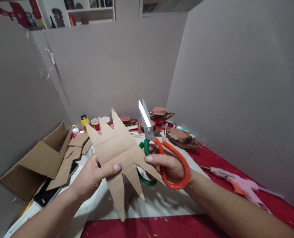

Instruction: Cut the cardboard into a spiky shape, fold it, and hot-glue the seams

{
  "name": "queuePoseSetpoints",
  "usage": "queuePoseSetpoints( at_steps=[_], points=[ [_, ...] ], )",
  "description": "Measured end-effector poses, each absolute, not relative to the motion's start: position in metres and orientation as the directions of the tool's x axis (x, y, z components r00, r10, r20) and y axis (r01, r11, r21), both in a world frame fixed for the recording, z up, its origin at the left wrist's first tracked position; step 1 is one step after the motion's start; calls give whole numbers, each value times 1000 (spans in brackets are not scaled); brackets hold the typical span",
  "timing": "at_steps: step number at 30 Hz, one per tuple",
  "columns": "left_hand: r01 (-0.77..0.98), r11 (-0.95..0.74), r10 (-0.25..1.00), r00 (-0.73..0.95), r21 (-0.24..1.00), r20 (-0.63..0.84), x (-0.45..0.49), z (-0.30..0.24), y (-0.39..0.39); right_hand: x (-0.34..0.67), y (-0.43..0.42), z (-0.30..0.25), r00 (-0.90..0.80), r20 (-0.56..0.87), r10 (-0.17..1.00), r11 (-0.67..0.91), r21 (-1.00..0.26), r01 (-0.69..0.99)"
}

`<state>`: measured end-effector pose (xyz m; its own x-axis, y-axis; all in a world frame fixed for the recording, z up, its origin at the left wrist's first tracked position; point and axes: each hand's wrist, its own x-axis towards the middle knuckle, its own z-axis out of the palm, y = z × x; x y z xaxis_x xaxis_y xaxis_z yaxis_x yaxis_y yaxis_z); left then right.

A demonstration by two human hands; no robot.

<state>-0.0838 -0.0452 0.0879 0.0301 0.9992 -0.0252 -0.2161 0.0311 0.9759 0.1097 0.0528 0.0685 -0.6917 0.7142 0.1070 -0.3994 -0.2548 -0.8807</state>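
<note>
My left hand (93, 177) pinches a spiky, star-like piece of brown cardboard (114, 148), thumb on its front face, holding it up above the table. My right hand (170, 165) grips a pair of scissors (152, 138) with one orange and one green handle loop. The blades point up and away, nearly closed, just right of the cardboard. My right thumb rests on the cardboard's right edge.
An opened cardboard box (35, 162) and cut scraps (72, 152) lie at left over a dark flat item. Cups (95, 124) and a yellow bottle (84, 122) stand behind. Model boats (181, 137) sit at back right. A pink glue gun (236, 183) lies on the red cloth. Grey partition walls surround.
</note>
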Motion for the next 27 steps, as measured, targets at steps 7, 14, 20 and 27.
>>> queuePoseSetpoints(
  at_steps=[7, 14, 20, 27],
  points=[
    [-18, -352, 866, -386, 936, 318, -94, 95, -34, 110, 65, 73, -618, 41, 785, -336, -811, -479],
    [700, -532, 748, 126, 476, 652, -98, 107, -50, 109, 67, 66, -757, -115, 644, -524, -787, -325],
    [435, -365, 909, -25, 823, 417, -104, 112, -62, 106, 54, 57, -849, -148, 508, -501, -852, -151],
    [-51, 38, 991, 129, 998, -31, -132, 135, -73, 115, 79, 44, -820, 65, 569, -14, -996, -89]
  ],
)
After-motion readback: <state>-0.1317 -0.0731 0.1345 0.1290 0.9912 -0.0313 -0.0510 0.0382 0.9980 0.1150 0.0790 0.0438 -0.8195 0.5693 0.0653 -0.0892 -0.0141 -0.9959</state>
